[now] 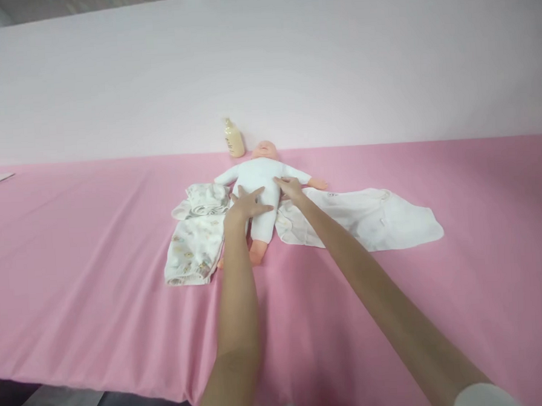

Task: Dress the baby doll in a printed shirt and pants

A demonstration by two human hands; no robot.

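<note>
Head view, grip: nothing clenched or grasped; both hands lie open on the doll.
Left hand [248,205]: fingers spread, palm flat across the belly of the baby doll [264,150].
Right hand [291,188]: fingertips resting lightly on the doll's flank, on the right of the view.
Doll: on its back, head away from the person, feet toward them, dressed in a white onesie [259,182].
Handling: flat, light contact from both sides steadies the doll without bunching the onesie.
Cloth: an opened white garment [362,217] lies just right of the doll, and a folded printed garment [195,237] lies just left.
Container: a cream plastic bottle [234,138] stands near the doll's head, closed; contents hidden.
Surface: a pink-sheeted table [84,279].
</note>
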